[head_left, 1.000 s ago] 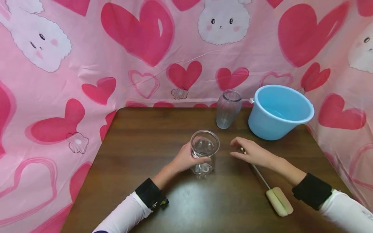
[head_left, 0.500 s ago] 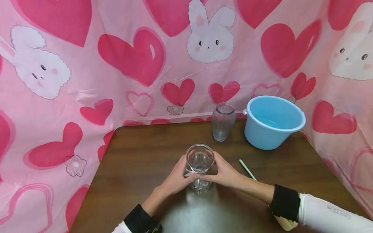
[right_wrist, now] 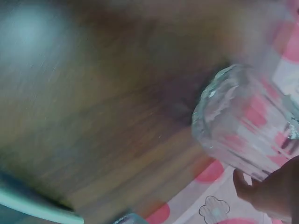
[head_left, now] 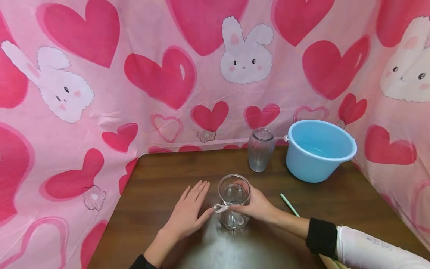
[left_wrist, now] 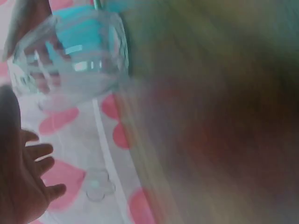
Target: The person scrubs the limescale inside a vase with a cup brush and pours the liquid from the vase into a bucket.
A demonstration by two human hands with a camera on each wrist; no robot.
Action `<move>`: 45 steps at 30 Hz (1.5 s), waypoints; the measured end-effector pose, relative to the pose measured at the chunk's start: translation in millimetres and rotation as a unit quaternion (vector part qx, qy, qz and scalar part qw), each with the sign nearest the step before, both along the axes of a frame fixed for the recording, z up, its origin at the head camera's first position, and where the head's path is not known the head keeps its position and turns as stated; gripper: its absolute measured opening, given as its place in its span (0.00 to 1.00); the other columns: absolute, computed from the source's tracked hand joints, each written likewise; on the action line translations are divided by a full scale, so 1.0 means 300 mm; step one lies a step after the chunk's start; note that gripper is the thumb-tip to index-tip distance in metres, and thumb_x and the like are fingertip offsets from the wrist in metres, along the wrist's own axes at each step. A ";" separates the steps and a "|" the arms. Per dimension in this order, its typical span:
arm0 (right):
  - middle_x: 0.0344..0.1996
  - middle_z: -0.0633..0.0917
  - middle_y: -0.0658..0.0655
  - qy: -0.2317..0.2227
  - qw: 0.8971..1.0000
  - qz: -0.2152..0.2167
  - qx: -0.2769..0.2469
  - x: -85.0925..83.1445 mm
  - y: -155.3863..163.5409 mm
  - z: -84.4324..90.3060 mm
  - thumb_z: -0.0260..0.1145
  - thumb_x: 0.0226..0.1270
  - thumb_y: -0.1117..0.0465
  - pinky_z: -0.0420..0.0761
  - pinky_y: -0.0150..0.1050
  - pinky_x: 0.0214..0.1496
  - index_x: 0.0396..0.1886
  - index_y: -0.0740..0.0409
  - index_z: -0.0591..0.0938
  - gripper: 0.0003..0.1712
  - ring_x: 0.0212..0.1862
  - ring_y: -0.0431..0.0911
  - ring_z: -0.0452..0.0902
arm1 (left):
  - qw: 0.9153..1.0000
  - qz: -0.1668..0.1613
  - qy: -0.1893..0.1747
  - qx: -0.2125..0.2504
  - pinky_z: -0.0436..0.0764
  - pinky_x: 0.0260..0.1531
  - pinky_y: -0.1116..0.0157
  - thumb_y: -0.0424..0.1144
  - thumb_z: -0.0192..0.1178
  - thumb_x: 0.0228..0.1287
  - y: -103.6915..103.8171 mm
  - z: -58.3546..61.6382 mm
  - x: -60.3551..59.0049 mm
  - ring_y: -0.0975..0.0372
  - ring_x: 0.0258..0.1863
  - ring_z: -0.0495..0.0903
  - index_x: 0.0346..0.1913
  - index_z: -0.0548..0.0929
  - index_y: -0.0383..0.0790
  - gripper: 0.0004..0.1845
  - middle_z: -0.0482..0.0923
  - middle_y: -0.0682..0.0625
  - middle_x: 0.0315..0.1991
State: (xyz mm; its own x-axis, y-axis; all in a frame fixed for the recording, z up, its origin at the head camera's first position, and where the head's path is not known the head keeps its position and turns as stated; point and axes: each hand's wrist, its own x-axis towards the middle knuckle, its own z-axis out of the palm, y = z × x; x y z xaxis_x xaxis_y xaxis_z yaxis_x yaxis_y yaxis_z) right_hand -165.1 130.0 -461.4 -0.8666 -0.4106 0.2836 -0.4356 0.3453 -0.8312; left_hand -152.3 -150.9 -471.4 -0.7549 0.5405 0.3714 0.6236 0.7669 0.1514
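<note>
A clear glass vase (head_left: pixel 234 218) with a wide rim and a white ribbon (head_left: pixel 220 208) at its neck is near the middle of the table. My right hand (head_left: pixel 261 204) grips the vase's neck from the right, thumb in front; the far fingers show partly through the glass. To the left is my left hand (head_left: pixel 186 215), palm down with fingers extended, its thumb tip close to the ribbon. Whether that thumb touches the ribbon I cannot tell. In the right wrist view the vase's body (right_wrist: pixel 233 121) appears tilted beside the gripping fingers.
A second, taller glass vase (head_left: pixel 261 151) stands at the back of the brown table (head_left: pixel 174 168), left of a light blue bucket (head_left: pixel 309 168). A sponge brush's green handle (head_left: pixel 289 204) lies at right, partly under my right forearm. A heart-patterned cloth (head_left: pixel 161 82) hangs behind.
My right hand has come from beside the brush handle to the vase's neck. My left hand has let go of the vase and moved left. The head view has tilted upward.
</note>
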 end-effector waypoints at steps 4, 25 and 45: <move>0.55 0.88 0.54 0.018 0.999 -0.033 0.020 0.022 0.036 0.016 0.85 0.53 0.49 0.81 0.50 0.60 0.65 0.51 0.76 0.42 0.56 0.53 0.84 | 0.999 0.021 0.013 -0.026 0.59 0.75 0.41 0.62 0.53 0.75 -0.026 -0.004 -0.013 0.51 0.80 0.58 0.81 0.61 0.40 0.42 0.62 0.44 0.80; 0.47 0.87 0.36 0.088 0.944 -0.301 0.099 0.154 0.620 0.272 0.83 0.56 0.58 0.70 0.20 0.46 0.62 0.52 0.79 0.34 0.48 0.17 0.73 | 0.995 0.091 -0.024 -0.024 0.59 0.74 0.38 0.59 0.61 0.73 -0.107 -0.003 -0.009 0.50 0.79 0.60 0.81 0.61 0.38 0.44 0.65 0.43 0.78; 0.57 0.75 0.82 0.039 0.906 -0.365 0.210 0.019 0.975 0.373 0.76 0.64 0.47 0.79 0.72 0.42 0.73 0.71 0.64 0.49 0.52 0.80 0.72 | 0.996 0.062 -0.054 -0.047 0.61 0.74 0.40 0.63 0.59 0.72 -0.075 -0.027 0.006 0.50 0.79 0.61 0.81 0.64 0.42 0.43 0.66 0.44 0.78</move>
State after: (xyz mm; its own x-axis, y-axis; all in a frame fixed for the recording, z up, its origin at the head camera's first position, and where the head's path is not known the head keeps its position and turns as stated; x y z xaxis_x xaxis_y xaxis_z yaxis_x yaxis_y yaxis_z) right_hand -159.5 422.6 -349.5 -0.9346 0.1779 0.3080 -0.0159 0.8442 -0.5358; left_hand -150.4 -173.5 -479.5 -0.8504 0.4698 0.2370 0.5080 0.8504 0.1369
